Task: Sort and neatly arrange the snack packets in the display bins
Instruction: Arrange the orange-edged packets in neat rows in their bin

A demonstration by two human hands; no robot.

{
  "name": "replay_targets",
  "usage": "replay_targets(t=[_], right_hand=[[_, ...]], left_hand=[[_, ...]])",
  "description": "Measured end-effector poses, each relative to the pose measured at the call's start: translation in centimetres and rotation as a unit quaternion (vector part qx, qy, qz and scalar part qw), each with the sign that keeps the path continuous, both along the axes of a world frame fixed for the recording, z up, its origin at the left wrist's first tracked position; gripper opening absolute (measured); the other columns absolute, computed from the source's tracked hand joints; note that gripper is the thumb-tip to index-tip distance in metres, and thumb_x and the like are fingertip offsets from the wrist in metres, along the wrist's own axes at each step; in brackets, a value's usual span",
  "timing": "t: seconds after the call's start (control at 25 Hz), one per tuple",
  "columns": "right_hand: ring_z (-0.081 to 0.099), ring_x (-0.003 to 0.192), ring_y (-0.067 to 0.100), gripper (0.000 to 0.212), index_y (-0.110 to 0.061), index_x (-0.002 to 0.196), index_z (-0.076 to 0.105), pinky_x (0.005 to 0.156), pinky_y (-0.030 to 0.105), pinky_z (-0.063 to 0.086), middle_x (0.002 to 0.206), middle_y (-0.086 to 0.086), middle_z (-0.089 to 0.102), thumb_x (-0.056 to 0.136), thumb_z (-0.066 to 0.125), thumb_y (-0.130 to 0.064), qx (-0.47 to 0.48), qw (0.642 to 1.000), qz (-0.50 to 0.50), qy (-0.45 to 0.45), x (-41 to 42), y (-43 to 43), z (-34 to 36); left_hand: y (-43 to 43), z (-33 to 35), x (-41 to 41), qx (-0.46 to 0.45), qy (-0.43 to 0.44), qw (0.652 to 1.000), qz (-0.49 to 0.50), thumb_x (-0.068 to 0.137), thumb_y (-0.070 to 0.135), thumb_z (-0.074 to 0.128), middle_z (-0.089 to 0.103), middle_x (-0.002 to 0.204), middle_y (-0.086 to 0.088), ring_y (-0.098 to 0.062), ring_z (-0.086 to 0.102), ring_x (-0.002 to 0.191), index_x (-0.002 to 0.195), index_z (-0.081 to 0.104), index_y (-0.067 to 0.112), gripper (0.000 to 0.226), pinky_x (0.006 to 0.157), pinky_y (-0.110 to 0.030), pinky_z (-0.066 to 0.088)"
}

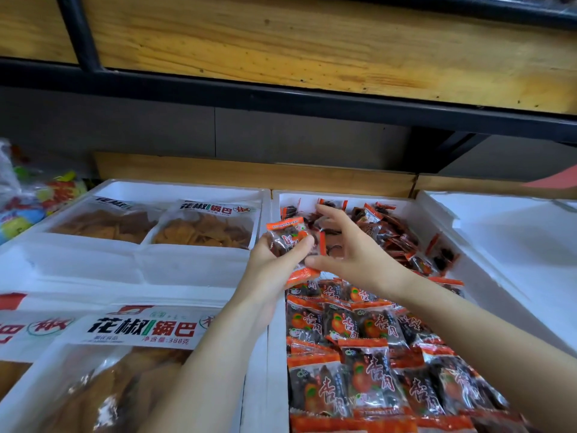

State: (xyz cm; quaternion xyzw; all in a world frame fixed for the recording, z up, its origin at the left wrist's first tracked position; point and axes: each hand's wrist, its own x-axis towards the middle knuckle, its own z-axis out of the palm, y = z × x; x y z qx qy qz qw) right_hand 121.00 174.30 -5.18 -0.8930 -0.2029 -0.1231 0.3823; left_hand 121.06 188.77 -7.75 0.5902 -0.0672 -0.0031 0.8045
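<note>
A large clear bag at front left has a white label reading 花椒锅巴, with 净含量:388克 printed beneath. The back bag shows the same 花椒锅巴. The small packets bear red brush characters, seemingly 杏肉.

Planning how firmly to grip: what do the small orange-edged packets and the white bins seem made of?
The packet in the left hand: thin glossy plastic film, see-through with glints. The white bin: seemingly matte foam, perhaps polystyrene, with thick chalky walls.
</note>
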Motion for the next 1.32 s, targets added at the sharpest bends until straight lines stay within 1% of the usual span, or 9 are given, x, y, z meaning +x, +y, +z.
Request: replay_targets(t=[0.08,0.2,0.32,0.48,0.64,0.76,0.92,1.08,1.32], right_hand=[[0.049,0.115,0.004,0.073,-0.028,0.136,0.038,0.1,0.023,0.041,0.128,-0.009,0.047,0.075,0.077,-0.024,-0.051,0.996,0.02,-0.068,-0.4,-0.1,0.3],[0.063,0.093,0.009,0.046,-0.023,0.11,0.051,0.085,0.031,0.052,0.104,-0.006,0.064,0.073,0.079,-0.022,-0.023,0.999,0.016,-0.039,-0.3,-0.4,0.6],[0.066,0.083,0.016,0.037,-0.017,0.106,0.048,0.078,0.032,0.056,0.091,0.002,0.067,0.079,0.074,-0.02,0.109,0.993,-0.041,0.008,-0.2,-0.7,0.7],[0.066,0.086,0.019,0.028,-0.008,0.112,0.05,0.08,0.036,0.055,0.093,0.008,0.065,0.091,0.058,-0.024,0.294,0.95,-0.014,0.107,-0.2,-0.9,0.4],[0.063,0.075,0.021,0.019,-0.005,0.103,0.05,0.074,0.038,0.056,0.082,0.012,0.061,0.093,0.056,-0.02,0.394,0.913,-0.061,0.084,1.3,-2.0,1.1],[0.056,0.073,0.017,0.043,-0.001,0.118,0.037,0.058,0.027,0.05,0.087,0.011,0.054,0.089,0.062,-0.021,0.246,0.953,-0.155,0.089,2.3,-4.2,1.3],[0.056,0.053,0.002,0.028,0.009,0.103,0.049,0.045,0.008,0.039,0.075,0.008,0.058,0.087,0.063,-0.01,0.027,0.984,-0.158,0.081,2.6,-5.6,0.4],[0.058,0.068,0.015,0.017,-0.003,0.089,0.066,0.06,0.021,0.05,0.081,0.015,0.066,0.087,0.065,-0.019,0.028,0.986,-0.136,0.091,3.6,-6.4,0.3],[0.062,0.075,0.013,0.015,-0.005,0.088,0.07,0.071,0.023,0.054,0.078,-0.006,0.064,0.087,0.065,-0.019,-0.068,0.985,-0.126,0.101,6.0,-5.2,-1.3]], left_hand=[[-0.1,0.2,-0.5,0.001,0.008,0.999,-0.037,0.083,0.023,0.071,0.073,0.097,-0.002,-0.016,0.072,0.085,0.115,0.061,0.012,0.036,0.074,-0.037,0.06],[-0.3,0.6,-1.0,-0.022,0.032,0.995,-0.09,0.079,0.032,0.07,0.07,0.105,-0.006,-0.013,0.071,0.084,0.114,0.063,0.01,0.042,0.069,-0.032,0.059],[-0.4,0.6,-0.9,-0.031,0.038,0.994,-0.099,0.083,0.036,0.067,0.068,0.113,-0.008,-0.016,0.071,0.087,0.117,0.062,0.011,0.043,0.076,-0.036,0.059],[-0.9,0.0,-0.6,0.002,0.002,0.999,-0.045,0.086,0.016,0.068,0.067,0.107,-0.007,-0.01,0.07,0.069,0.115,0.058,0.013,0.031,0.068,-0.031,0.059],[-0.8,0.0,-0.1,0.004,-0.009,0.999,0.034,0.088,0.012,0.067,0.068,0.108,-0.006,-0.007,0.069,0.06,0.116,0.057,0.015,0.03,0.075,-0.037,0.059],[-0.4,-0.1,0.1,-0.002,-0.018,0.997,0.079,0.089,0.011,0.066,0.068,0.108,-0.004,-0.003,0.068,0.059,0.115,0.057,0.015,0.028,0.075,-0.037,0.06],[-0.4,-0.1,0.2,0.001,-0.014,0.996,0.086,0.089,0.011,0.066,0.067,0.104,-0.002,0.0,0.067,0.059,0.114,0.057,0.014,0.026,0.066,-0.03,0.059],[-0.4,0.0,0.1,-0.001,-0.008,0.997,0.083,0.089,0.01,0.065,0.068,0.099,-0.001,0.0,0.066,0.058,0.109,0.059,0.013,0.021,0.059,-0.024,0.058],[-0.1,0.0,0.2,-0.003,0.0,0.995,0.104,0.089,0.01,0.066,0.067,0.105,-0.006,-0.013,0.068,0.081,0.111,0.057,0.013,0.024,0.055,-0.022,0.056]])
